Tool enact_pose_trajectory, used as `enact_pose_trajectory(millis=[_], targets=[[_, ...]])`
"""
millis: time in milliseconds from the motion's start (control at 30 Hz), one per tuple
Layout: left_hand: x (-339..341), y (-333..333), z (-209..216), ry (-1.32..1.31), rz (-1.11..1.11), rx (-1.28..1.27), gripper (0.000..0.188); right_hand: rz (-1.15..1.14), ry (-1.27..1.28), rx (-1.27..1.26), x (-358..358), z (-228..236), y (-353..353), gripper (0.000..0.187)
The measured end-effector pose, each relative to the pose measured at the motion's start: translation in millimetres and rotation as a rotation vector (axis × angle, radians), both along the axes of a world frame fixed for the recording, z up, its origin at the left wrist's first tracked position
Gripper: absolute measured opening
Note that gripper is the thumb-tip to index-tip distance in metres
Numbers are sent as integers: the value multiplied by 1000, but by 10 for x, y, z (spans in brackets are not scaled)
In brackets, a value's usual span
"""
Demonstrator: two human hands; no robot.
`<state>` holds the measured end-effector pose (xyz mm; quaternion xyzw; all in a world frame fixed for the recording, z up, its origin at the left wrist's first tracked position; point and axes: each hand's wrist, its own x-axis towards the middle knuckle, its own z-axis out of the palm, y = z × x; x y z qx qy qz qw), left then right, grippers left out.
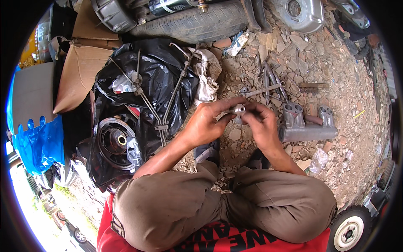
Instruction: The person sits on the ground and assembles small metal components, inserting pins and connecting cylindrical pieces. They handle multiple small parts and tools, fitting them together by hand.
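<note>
1. Your left hand (207,123) and right hand (262,121) pinch a cylindrical metal fitting (239,109) in their fingers, above the rubble (357,155).
2. Work on it seems underway; what's done or left isn't shown.
3. The metal manifold (308,134) and, farther, the combination wrench (265,89) lie unheld.

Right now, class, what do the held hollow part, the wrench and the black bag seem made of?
Hollow part: probably bare steel, given silvery glints. Wrench: likely steel, dull grey with faint sheen. Black bag: plastic film, glossy, with crinkled highlights.
</note>
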<state>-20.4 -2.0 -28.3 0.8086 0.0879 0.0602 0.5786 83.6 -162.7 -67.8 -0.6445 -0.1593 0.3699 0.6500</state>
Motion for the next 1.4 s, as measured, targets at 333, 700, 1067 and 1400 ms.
enact_pose_trajectory(millis=[333, 700, 1067, 1400], targets=[[20, 48, -108, -1, 46, -555, 41, -144, -26, 47, 33, -55, -33, 17], [4, 82, -82, -35, 67, -1003, 45, 169, 34, 121, -97, 81, -23, 29], [12, 63, -100, -70, 52, -1065, 51, 87, -244, 18, -107, 36, -53, 24], [47, 51, -124, -100, 125, -1203, 55, -14, -268, 42, -170, -87, -12, 32]])
